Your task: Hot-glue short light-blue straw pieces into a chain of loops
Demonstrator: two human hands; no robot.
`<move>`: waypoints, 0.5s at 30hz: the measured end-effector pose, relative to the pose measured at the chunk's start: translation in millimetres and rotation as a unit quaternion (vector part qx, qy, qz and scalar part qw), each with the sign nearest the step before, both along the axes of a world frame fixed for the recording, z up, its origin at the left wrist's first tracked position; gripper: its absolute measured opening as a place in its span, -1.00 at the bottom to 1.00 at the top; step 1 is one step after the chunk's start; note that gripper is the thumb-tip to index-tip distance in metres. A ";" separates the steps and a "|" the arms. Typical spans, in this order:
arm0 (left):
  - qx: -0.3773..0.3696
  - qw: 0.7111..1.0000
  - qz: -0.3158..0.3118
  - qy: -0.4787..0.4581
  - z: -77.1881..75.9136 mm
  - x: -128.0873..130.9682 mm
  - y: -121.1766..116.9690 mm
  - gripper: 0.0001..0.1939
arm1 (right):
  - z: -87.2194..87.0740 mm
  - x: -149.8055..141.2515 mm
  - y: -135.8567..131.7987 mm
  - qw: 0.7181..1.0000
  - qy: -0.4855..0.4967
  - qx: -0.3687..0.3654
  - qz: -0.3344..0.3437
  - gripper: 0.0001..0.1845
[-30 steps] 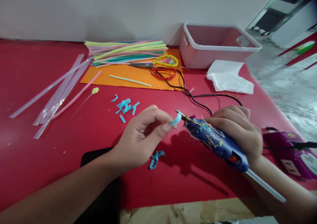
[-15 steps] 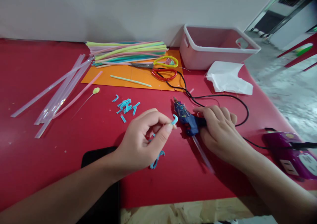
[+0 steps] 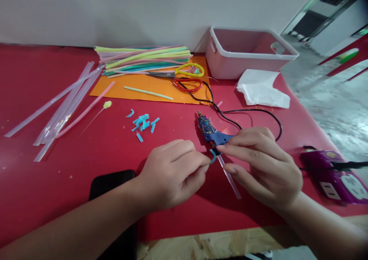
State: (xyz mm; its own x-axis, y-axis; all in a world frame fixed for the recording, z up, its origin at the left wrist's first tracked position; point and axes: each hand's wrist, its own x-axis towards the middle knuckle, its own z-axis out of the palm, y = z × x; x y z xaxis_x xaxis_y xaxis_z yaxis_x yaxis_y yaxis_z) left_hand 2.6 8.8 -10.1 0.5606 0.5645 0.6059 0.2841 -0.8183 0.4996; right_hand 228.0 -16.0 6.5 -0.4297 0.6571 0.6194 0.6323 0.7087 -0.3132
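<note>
Pinched at the fingertips of my left hand [image 3: 175, 175] is a short, curved blue piece of pipe cleaner [image 3: 213, 156]. My right hand [image 3: 264, 168] is close by on the right, empty, its thumb and fingers apart and pointing at that piece. Just beyond the fingers a blue glue gun [image 3: 207, 129] lies on the red table, nozzle facing away, a clear glue stick [image 3: 230, 179] sticking out of its back. Several cut blue pipe cleaner pieces [image 3: 143, 122] lie in a loose pile to the left. My left hand covers the small blue cluster seen earlier.
Behind are a bundle of pipe cleaners [image 3: 143, 58], scissors [image 3: 188, 84] and an orange sheet [image 3: 115, 89]. A pale bin [image 3: 250, 62] stands back right, a white cloth [image 3: 263, 89] before it. Clear sticks [image 3: 73, 102] lie left, a black device [image 3: 115, 181] near, a purple power strip [image 3: 333, 175] right.
My right hand has put the glue gun down on the table, let go, and come toward my left hand. The left hand has turned knuckles-up, still pinching the blue piece.
</note>
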 end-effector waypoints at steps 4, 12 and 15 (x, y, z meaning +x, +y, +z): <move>0.011 0.999 -0.024 -0.024 -1.4 1.4 0.2 -0.93 | -2.3 -4.2 -1.2 1.000 0.009 0.007 0.018 -0.71; 0.037 0.998 -0.040 -0.042 -1.3 0.0 -0.2 -0.90 | -3.0 -9.1 -2.0 0.999 0.034 -0.013 0.022 -0.68; 0.050 0.997 -0.045 -0.048 0.8 -0.4 0.5 -0.91 | -2.3 -9.4 -1.2 0.998 0.040 -0.027 0.041 -0.70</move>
State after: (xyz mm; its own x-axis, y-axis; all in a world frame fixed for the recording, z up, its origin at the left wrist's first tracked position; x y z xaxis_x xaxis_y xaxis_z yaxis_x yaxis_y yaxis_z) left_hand 2.2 9.3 -9.2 0.5425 0.4495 0.7097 0.1627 -0.8850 0.4362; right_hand 218.6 -17.2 4.1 -0.4345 0.6547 0.6185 0.5440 0.7381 -0.3991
